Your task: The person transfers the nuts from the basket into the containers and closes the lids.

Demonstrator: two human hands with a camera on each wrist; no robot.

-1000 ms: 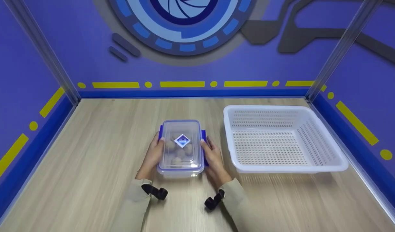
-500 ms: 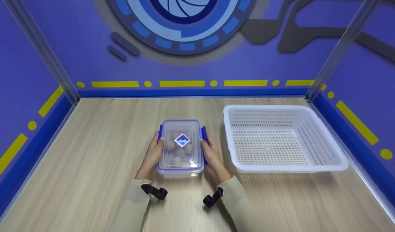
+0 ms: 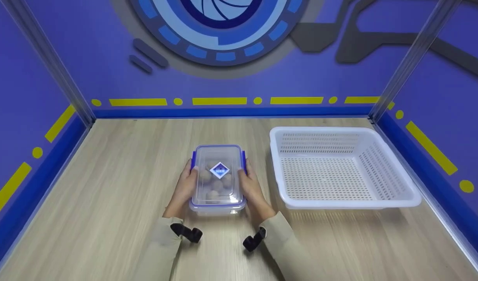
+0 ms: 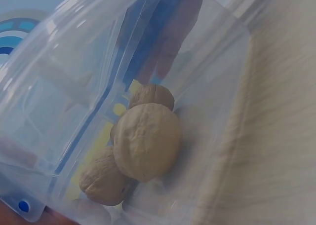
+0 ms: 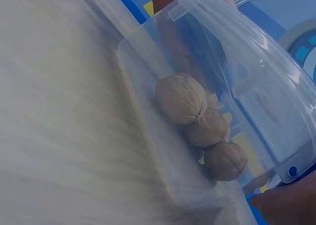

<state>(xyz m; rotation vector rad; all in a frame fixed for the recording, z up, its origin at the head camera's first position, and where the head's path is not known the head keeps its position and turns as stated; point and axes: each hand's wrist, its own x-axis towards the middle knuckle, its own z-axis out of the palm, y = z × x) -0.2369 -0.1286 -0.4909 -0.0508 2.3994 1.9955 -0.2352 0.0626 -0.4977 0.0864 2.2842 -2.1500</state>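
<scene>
Both hands clasp the clear lidded container (image 3: 218, 179) of walnuts (image 4: 146, 141) on the tabletop (image 3: 106, 187): left hand (image 3: 183, 190) and right hand (image 3: 252, 190) fingers curl against its long sides; uneven prying at the blue clips could tip it and spill nuts

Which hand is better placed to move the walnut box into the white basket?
Right, probably. The right hand grips the container on the side facing the basket, which stands to its right. The left hand grips the far side and would have to cross over.
</scene>
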